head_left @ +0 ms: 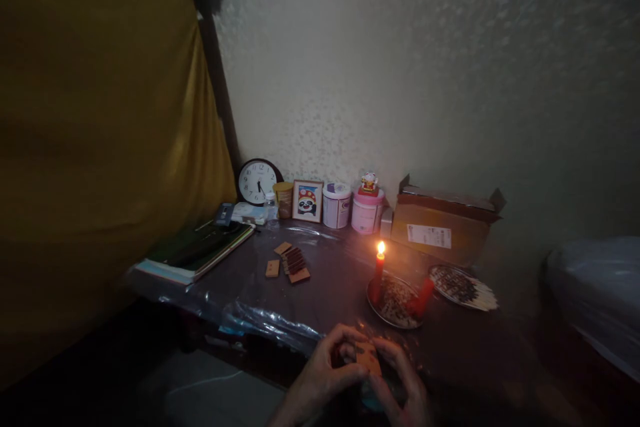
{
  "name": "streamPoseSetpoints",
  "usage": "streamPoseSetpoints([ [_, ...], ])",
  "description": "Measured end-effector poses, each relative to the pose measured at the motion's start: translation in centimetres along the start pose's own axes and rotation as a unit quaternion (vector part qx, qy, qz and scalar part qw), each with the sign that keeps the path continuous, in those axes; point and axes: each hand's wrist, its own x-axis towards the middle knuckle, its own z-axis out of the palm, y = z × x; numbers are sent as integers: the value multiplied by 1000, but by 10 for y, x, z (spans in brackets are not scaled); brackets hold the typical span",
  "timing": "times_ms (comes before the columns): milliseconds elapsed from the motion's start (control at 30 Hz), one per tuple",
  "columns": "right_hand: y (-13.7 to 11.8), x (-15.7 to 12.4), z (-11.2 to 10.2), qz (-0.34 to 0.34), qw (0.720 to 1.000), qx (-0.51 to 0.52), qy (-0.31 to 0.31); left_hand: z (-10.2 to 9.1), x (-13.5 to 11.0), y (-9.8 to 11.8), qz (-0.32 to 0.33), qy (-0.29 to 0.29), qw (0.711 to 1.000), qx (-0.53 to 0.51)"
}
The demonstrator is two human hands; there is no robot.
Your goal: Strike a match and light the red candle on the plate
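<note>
Low in the view, near the table's front edge, my left hand (327,370) and my right hand (403,380) pinch a small brown cardboard matchbox (369,357) between them. Dark marks show on its face; whether its tray is slid out I cannot make out. Beyond my hands a lit red candle (380,273) stands upright on a metal plate (395,325) strewn with dark and pale bits. A shorter, unlit red candle (424,297) leans at the plate's right side. Farther left lie several similar small boxes (273,269) with a stack of dark strips (293,260).
A second plate (453,283) holds pale sticks and burnt bits. Behind it stands an open carton (440,223). Along the wall are a clock (259,181), a framed panda picture (307,201), a white tub (337,205) and a pink tub (368,212). Notebooks (200,250) lie left.
</note>
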Motion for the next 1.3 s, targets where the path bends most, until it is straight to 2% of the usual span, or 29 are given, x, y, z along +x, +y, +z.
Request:
streamPoseSetpoints([
  [133,-5,0,-1,-16,1000,-20,-3,1,0,-2,-6,1,1000,-3],
  [333,-11,-1,1,-12,1000,5,13,2,2,-2,-9,-3,1000,-10],
  [500,-11,0,2,-22,999,-27,28,0,2,-5,-12,0,1000,-3],
  [667,-12,0,2,-27,998,-16,51,0,2,-6,-12,2,1000,-1],
  [933,-9,-2,3,-18,999,-1,34,0,3,-6,-6,-4,1000,-3],
  [1300,-2,-4,5,-12,999,-2,51,-1,3,-11,-16,5,1000,1],
])
